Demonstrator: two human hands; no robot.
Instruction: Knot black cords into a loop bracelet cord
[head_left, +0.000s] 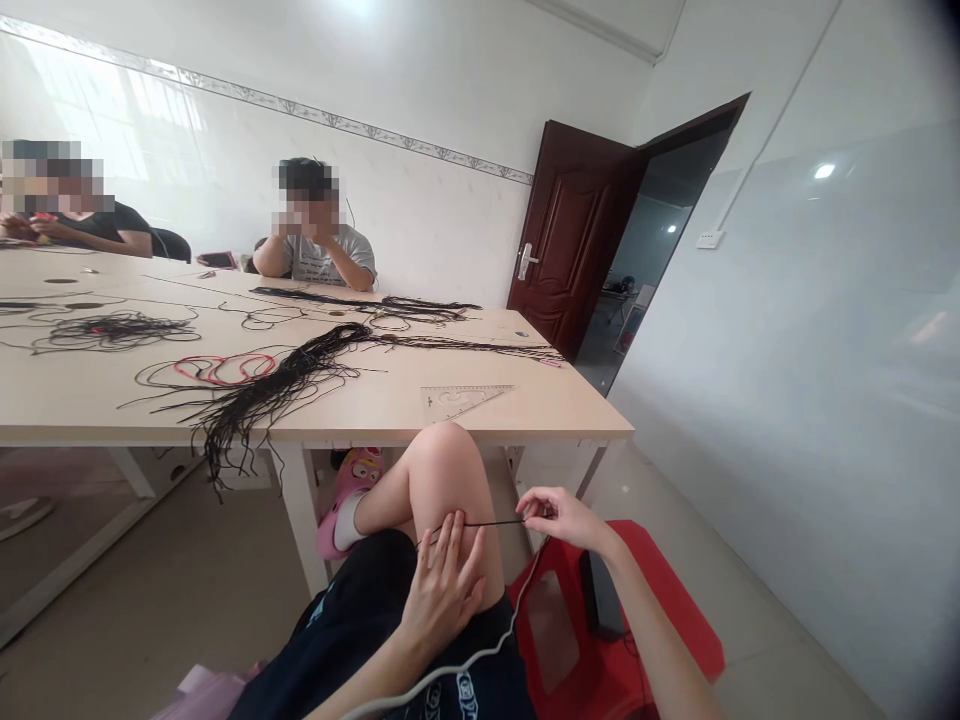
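A thin black cord (495, 523) runs across my bare thigh, between my two hands. My left hand (444, 585) lies flat on the thigh with its fingers stretched out, pressing over the cord. Part of the cord is hidden under those fingers, and a short piece shows beyond them on the left. To the right of the knee, my right hand (559, 517) pinches the cord between thumb and fingertips, and the stretch between the hands looks straight.
On the table (570, 400) lie a thick bundle of black cords (300, 372), a red cord (225, 369) and a clear set square (461, 402). A red stool (675, 600) holds a black box (601, 597); a pale cable (480, 655) crosses my lap. Two people sit opposite.
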